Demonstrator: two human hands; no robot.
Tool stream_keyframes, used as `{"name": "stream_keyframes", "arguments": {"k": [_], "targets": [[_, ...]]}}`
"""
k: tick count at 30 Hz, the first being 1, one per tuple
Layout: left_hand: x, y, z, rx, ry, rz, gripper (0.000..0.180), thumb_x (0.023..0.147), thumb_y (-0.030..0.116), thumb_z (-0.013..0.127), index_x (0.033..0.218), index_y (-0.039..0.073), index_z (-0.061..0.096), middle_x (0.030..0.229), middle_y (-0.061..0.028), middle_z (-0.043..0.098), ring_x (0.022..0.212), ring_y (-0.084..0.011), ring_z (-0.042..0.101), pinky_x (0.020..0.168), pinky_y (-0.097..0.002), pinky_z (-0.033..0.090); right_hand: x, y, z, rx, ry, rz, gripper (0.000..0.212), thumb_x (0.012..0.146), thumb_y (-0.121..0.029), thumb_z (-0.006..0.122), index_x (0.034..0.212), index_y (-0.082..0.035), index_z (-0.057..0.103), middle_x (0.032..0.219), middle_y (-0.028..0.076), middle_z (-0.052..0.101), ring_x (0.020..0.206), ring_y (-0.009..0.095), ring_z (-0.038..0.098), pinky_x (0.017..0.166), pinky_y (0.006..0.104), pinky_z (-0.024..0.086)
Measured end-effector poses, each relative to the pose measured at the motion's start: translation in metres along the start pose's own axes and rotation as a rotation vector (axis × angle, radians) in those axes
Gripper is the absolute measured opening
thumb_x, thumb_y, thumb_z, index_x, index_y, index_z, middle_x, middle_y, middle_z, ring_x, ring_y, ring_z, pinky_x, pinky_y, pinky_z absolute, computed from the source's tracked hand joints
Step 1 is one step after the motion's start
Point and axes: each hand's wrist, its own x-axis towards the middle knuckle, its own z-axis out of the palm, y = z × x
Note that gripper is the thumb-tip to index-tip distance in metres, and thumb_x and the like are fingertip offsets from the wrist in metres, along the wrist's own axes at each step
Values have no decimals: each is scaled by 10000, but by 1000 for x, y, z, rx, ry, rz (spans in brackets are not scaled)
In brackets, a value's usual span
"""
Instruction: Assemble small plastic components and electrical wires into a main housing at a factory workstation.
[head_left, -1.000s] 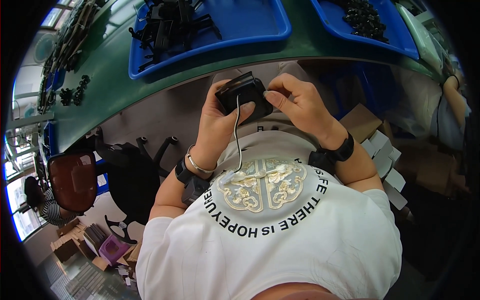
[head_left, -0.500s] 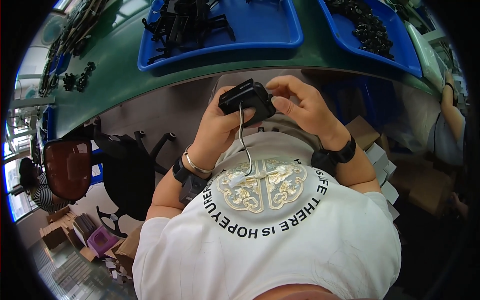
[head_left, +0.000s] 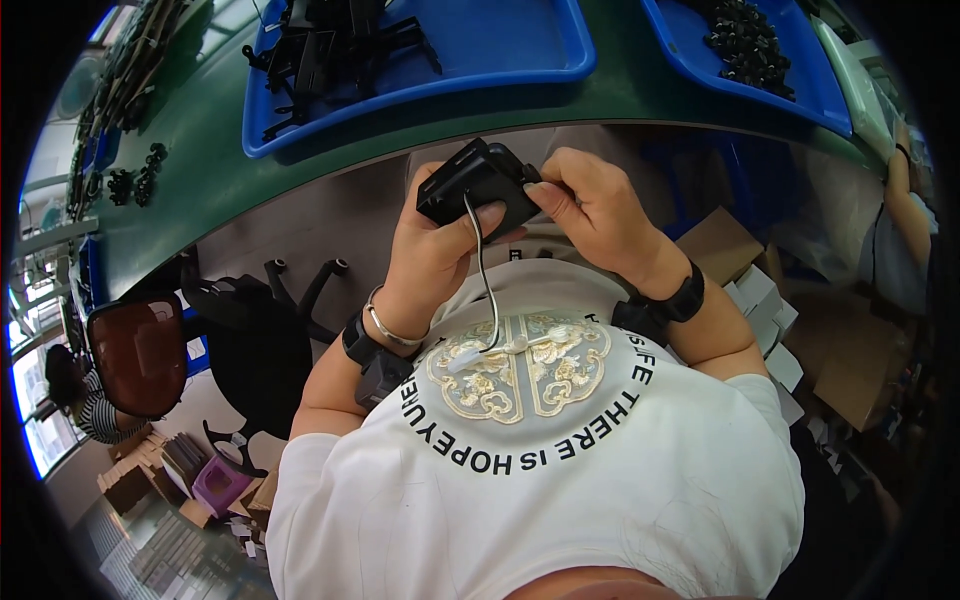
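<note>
A black plastic housing [head_left: 470,185] with rounded edges sits in my left hand [head_left: 440,235], whose thumb lies across its near face. A pale cable [head_left: 487,285] comes out of that face and hangs down to a small white connector [head_left: 463,360] against my shirt. My right hand [head_left: 595,205] has thumb and forefinger pinched at the right end of the housing, on a small dark part there that I cannot make out clearly. Both hands are in front of my body, just short of the table edge.
On the green table [head_left: 200,165] stands a blue tray [head_left: 500,80] of black frame-like parts. Another blue tray [head_left: 690,70] holds small black pieces. Dark small parts [head_left: 135,180] lie at left. A chair [head_left: 250,340] stands left, cartons [head_left: 715,245] right. Another person's arm [head_left: 905,200] shows at far right.
My right thumb and forefinger have closed in on the right end of the housing. The housing has shifted slightly left and up and tilted a little. The view has also shifted slightly.
</note>
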Motion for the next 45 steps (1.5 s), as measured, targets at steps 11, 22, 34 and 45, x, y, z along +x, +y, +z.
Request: {"name": "stream_keyframes", "arguments": {"k": [11,22,34,45], "targets": [[2,-4,-12,171,-42,62,359,781,-22,626,1082,21,435,994,-104,575,880,-174,595,715,-299,531,1,-10,-2,262,32,87,121,880,-134,579,911,-20,551,673,19,511,612,80,456,542,215,372],[-5,-1,-5,200,6,72,332,783,-7,654,1039,37,448,952,-86,593,804,-137,604,640,-265,529,0,2,-6,335,-108,244,362,917,-345,509,1015,-5,579,861,62,554,745,114,495,671,226,405],[-2,3,-10,40,110,292,316,803,-50,614,1030,50,418,959,-99,599,864,-179,620,751,-319,549,12,-19,-3,80,-108,-276,546,913,-411,466,1300,-27,439,1370,203,359,1269,273,314,1017,350,267],[-5,2,-8,-16,96,299,313,805,-58,605,1041,48,430,982,-107,590,857,-191,622,746,-323,557,23,-12,-3,289,32,42,457,908,-412,477,1158,-46,590,1374,183,348,1262,241,313,1018,364,247]]}}
